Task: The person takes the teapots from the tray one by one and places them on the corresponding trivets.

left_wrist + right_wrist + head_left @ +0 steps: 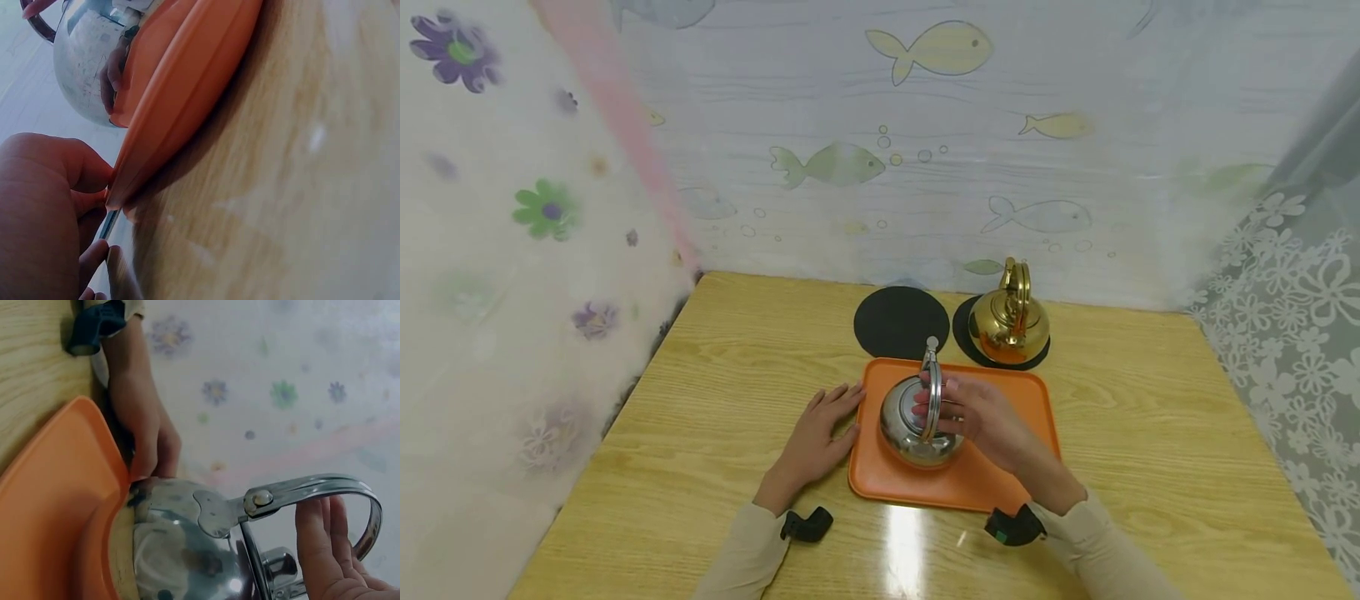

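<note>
A shiny silver kettle (901,429) with a tall arched handle (933,400) stands over the orange tray (992,483). My right hand (988,417) reaches in from the right, its fingers passed through the handle's loop. In the right wrist view those fingers (315,531) extend fairly straight against the inner side of the handle, not curled round it. At the tray's left edge lies my left hand (816,437), fingers spread and fingertips at the rim. The left wrist view shows its thumb (90,169) touching the tray's rim (181,87).
Behind the tray lies a round black mat (901,321). Right of it, a gold kettle (1007,333) stands on another black mat (964,321). The wooden table (745,342) meets a fish-patterned curtain (827,233) at the back.
</note>
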The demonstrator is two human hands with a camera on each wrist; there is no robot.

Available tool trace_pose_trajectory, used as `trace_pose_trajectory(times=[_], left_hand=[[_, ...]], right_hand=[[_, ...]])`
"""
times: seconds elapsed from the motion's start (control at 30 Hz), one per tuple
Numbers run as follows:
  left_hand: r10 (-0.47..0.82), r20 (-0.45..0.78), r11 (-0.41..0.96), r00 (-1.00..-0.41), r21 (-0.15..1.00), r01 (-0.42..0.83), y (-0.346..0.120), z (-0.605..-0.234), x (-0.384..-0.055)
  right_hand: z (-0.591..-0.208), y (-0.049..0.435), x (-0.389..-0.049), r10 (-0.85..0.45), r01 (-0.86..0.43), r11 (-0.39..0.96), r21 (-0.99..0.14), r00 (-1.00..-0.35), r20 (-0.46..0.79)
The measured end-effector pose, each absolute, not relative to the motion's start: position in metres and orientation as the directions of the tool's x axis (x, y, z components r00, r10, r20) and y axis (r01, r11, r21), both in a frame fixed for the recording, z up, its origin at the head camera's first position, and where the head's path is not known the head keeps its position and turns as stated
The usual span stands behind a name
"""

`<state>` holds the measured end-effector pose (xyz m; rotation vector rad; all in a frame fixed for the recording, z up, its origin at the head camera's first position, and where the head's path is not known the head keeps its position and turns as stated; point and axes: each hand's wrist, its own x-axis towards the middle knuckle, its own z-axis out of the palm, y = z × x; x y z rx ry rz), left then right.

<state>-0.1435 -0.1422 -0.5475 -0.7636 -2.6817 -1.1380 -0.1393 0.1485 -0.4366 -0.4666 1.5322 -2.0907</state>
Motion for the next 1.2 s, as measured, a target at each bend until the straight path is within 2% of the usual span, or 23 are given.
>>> trace_pose_trajectory(times=[0.53,1.2], left_hand=[[0.403,0.317,0.577,-0.858,0.640,0.507,-0.142,-0.547,-0.141],[0.398,0.333,0.591,-0.855,0.620,0.517,-0.141,-0.550,-0.143]], right_hand=[[-0.443,0.134,-0.137,-0.434,0.141,-0.237,-0.961,-0.901,-0.026],[-0.447,0.132,-0.138,-0.408,0.110,-0.250,-0.962,-0.913,0.002]])
